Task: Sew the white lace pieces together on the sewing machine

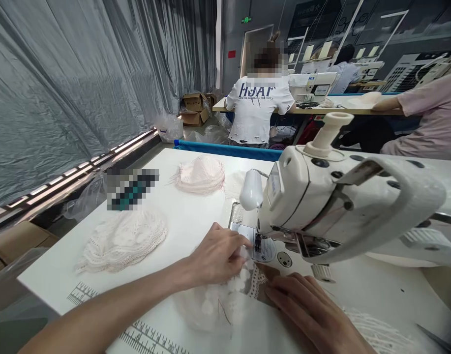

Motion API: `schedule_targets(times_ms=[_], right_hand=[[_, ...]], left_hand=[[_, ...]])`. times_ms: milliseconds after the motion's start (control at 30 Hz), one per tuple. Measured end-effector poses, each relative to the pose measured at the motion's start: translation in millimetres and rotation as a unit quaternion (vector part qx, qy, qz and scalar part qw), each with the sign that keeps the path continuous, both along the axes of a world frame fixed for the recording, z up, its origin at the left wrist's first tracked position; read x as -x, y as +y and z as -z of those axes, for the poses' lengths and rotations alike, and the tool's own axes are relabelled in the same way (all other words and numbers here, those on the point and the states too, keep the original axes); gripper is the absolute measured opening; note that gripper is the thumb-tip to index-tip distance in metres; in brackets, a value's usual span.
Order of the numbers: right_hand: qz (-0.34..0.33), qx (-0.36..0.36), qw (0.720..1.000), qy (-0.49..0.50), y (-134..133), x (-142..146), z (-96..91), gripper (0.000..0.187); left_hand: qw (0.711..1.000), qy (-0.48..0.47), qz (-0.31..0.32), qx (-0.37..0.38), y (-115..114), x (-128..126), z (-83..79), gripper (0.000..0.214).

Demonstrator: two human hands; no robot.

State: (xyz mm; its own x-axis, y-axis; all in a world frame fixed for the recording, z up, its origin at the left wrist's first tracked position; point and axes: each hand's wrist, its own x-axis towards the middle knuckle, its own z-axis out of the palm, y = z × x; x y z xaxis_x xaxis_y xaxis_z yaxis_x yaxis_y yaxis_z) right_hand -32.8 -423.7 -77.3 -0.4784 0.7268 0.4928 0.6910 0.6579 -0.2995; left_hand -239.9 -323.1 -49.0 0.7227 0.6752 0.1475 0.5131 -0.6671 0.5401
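Observation:
A white sewing machine stands on the white table. Under its needle area lies a piece of white lace fabric. My left hand rests on the lace just left of the needle plate, its fingers curled and pinching the fabric's edge. My right hand lies flat on the lace in front of the machine, fingers stretched and pressing the fabric down.
Two piles of white lace pieces lie on the table, one at the left, one further back. Ruler marks run along the table's front edge. Other people sit at sewing tables behind. Plastic sheeting hangs at left, with cardboard boxes beyond.

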Motion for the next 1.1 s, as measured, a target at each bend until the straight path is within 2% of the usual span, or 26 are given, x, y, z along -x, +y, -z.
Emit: schedule_targets(times_ms=[133, 367, 833, 900, 967, 1100], right_hand=[[-0.004, -0.007, 1.0, -0.004, 0, -1, 4.0, 0.032], [-0.006, -0.031, 0.998, -0.052, 1, -1, -0.2, 0.038], [-0.011, -0.054, 0.988, -0.148, 3, -6, 10.2, 0.039], [-0.014, -0.051, 0.985, -0.163, 2, -6, 12.3, 0.039], [-0.013, -0.055, 0.984, -0.17, 2, -6, 14.0, 0.039], [0.002, -0.067, 0.982, -0.178, 1, -5, 15.9, 0.04]], left_hand=[[1.0, 0.001, -0.004, -0.002, 0, -1, 0.7, 0.03], [1.0, 0.001, -0.004, 0.018, 1, 1, -0.9, 0.035], [1.0, -0.004, -0.003, 0.03, 4, 1, 2.9, 0.035], [1.0, 0.008, -0.008, 0.005, 5, 1, 3.1, 0.035], [0.998, 0.027, -0.03, -0.055, 5, 1, 3.1, 0.033], [0.963, 0.027, -0.084, -0.255, -7, -1, 0.8, 0.035]])
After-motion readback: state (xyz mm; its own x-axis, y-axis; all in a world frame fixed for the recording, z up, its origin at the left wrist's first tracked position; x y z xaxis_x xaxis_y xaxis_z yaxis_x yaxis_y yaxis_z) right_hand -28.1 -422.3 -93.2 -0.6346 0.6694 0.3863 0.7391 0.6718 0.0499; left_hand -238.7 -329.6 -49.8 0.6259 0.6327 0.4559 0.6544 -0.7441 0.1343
